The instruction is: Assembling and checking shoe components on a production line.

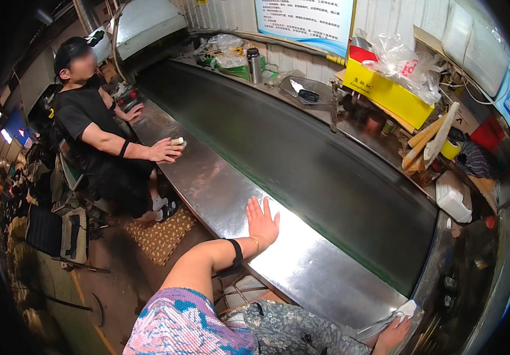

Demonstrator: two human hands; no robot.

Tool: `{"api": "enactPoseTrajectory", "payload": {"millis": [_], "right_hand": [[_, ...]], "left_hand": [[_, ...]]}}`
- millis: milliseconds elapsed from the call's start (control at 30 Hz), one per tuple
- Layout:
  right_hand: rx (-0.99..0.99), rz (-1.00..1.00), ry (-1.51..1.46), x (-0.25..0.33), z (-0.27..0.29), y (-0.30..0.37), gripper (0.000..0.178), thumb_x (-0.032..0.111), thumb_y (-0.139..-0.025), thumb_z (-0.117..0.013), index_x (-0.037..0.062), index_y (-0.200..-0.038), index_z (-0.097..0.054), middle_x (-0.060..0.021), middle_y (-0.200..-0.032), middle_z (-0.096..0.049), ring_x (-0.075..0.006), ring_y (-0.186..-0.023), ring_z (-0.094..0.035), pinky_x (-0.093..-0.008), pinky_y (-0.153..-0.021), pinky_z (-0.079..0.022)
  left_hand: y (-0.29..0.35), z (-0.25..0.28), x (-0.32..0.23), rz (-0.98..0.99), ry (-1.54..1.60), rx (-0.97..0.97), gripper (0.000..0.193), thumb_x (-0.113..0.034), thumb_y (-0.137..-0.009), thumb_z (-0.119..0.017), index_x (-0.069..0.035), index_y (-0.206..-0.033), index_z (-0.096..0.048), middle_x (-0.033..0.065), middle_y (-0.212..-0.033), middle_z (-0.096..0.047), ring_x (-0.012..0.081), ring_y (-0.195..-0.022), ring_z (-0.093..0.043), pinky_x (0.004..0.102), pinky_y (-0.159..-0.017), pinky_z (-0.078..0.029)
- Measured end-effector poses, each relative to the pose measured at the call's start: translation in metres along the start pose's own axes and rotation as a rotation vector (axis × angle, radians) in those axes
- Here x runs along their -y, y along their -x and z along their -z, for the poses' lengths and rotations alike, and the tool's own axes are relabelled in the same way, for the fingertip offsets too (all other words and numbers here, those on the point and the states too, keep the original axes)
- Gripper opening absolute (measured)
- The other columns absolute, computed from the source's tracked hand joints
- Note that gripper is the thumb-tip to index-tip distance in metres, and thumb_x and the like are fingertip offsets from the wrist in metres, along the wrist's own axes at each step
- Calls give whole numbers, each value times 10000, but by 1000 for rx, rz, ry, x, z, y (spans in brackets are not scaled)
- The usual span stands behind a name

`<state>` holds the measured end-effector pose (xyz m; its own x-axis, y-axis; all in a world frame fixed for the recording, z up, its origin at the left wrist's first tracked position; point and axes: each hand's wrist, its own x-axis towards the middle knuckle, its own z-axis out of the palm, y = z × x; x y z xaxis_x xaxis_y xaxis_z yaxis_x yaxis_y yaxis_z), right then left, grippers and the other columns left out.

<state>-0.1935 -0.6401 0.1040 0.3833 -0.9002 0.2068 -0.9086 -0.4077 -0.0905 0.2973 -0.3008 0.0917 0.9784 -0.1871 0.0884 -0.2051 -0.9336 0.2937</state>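
Observation:
My left hand (262, 220) lies flat on the shiny metal ledge (320, 248), its fingers stretched out and nothing in it. A wide dark conveyor belt (314, 160) runs beside the ledge, just beyond my fingertips. At the ledge's near right end, my right hand (392, 332) is closed on a crumpled white cloth (407, 309), part of which trails along the metal. Some fingers of that hand are hidden. Across at the far left stands a co-worker, with one hand (166, 150) on the ledge beside a small pale cylinder (177, 141).
Behind the belt are a metal flask (254, 66), a dark tray (307, 93) with a black object, and a yellow box (385, 89) topped with clear plastic bags. A white jug (453, 197) stands at the belt's right end. A chair (60, 231) is at lower left.

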Motion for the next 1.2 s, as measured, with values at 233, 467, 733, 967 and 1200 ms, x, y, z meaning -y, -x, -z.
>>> {"api": "enactPoseTrajectory", "payload": {"millis": [233, 467, 733, 967, 1200], "right_hand": [[-40, -25, 44, -16, -19, -4, 505, 376, -1014, -457, -6, -1336, -535, -241, -1413, -489, -396, -1306, -447, -480, -1102, -344], [-19, -71, 59, -8, -18, -4, 491, 381, -1013, -461, 41, -1362, -527, -193, -1425, -497, -370, -1323, -436, -469, -1106, -337], [-10, -82, 53, -15, -21, -2, 496, 380, -1016, -457, 48, -1380, -512, -181, -1447, -478, -362, -1339, -419, -468, -1117, -325], [-51, -52, 52, -12, -18, -1, 483, 370, -1018, -463, 30, -1355, -531, -204, -1426, -489, -381, -1310, -441, -477, -1087, -351], [-7, -106, 73, -16, -23, -2, 506, 390, -1018, -451, 58, -1397, -502, -161, -1458, -473, -353, -1347, -415, -465, -1122, -315]], "left_hand": [[5, 19, 1, -228, 340, 6, 232, -247, -825, -692, -73, -765, -551, 248, -1464, -358, 407, -1430, -257, 590, -1182, -82], [5, 18, -5, -427, 241, -33, 220, -207, -844, -625, -56, -701, -553, 286, -1574, -182, 501, -1449, -162, 635, -1167, -59], [5, 4, -4, -525, 221, -6, 182, -190, -887, -560, -21, -820, -554, 336, -1569, -121, 541, -1448, -88, 666, -1149, -37], [5, 5, -6, -442, 172, 64, 215, -209, -911, -528, 2, -872, -531, 351, -1564, -116, 524, -1455, -94, 633, -1169, -17], [0, -4, -3, -424, 230, 89, 214, -205, -897, -525, 3, -849, -540, 377, -1544, -153, 514, -1457, -113, 619, -1175, -21]]}}
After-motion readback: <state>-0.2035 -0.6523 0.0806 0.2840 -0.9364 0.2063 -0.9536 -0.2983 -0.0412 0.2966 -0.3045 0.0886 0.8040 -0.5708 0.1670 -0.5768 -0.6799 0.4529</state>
